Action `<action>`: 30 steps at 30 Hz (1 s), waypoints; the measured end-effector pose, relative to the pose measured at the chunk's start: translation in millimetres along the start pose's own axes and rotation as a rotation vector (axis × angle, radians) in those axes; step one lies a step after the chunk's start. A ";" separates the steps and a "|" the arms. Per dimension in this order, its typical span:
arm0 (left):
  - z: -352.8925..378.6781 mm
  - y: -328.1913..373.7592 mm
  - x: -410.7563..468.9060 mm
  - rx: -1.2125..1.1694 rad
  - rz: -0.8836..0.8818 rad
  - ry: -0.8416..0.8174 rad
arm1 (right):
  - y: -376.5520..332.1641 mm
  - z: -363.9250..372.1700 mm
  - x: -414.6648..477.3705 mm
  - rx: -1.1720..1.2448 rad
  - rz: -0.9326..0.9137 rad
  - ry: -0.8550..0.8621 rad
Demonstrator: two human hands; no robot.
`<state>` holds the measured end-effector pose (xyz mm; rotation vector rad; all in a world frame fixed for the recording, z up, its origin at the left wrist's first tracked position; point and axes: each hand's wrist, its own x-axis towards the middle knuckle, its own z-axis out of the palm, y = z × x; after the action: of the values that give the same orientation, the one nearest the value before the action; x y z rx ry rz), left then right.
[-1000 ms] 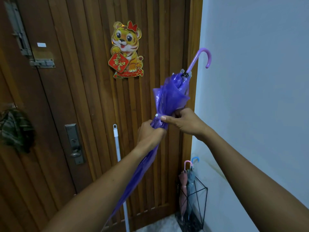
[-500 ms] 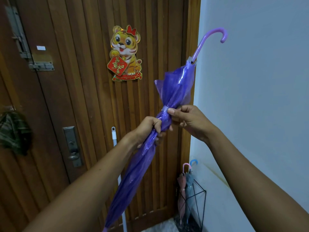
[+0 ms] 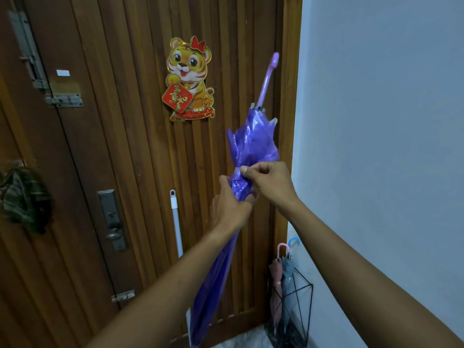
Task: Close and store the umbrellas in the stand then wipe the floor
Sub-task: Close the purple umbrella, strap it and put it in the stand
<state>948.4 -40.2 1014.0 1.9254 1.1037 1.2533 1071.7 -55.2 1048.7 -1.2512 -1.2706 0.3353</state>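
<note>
A folded purple umbrella (image 3: pixel 251 141) is held upright in front of the wooden door, handle up, tip down near the floor. My left hand (image 3: pixel 229 207) grips its gathered canopy around the middle. My right hand (image 3: pixel 270 183) pinches the strap band wrapped around the canopy just above my left hand. Below right, a black wire umbrella stand (image 3: pixel 298 312) sits in the corner by the wall. It holds a pink umbrella (image 3: pixel 276 275) and a grey-blue umbrella (image 3: pixel 287 272), both closed with handles up.
A white mop handle (image 3: pixel 175 222) leans against the door behind my left arm. A tiger decoration (image 3: pixel 189 79) hangs on the door. The door lock (image 3: pixel 113 219) is at left, with a dark cloth bundle (image 3: pixel 23 199) further left. A pale wall runs along the right.
The umbrella has turned in my hands so its hooked handle now shows edge-on and sits lower. My right hand has shifted onto the strap band, and my left hand stays gripped below it.
</note>
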 end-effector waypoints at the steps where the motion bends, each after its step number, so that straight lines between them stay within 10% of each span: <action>1: -3.3 -2.0 2.4 -0.012 0.012 -0.006 | -1.8 -1.7 -0.2 0.026 0.012 -0.046; 30: -25.3 -3.1 24.0 -0.869 -0.199 -0.424 | 0.7 -36.0 18.0 0.485 0.268 -0.213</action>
<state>929.2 -16.9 1031.7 1.2769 0.3993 0.9219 1108.4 -59.2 1064.7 -0.9799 -1.1072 0.9333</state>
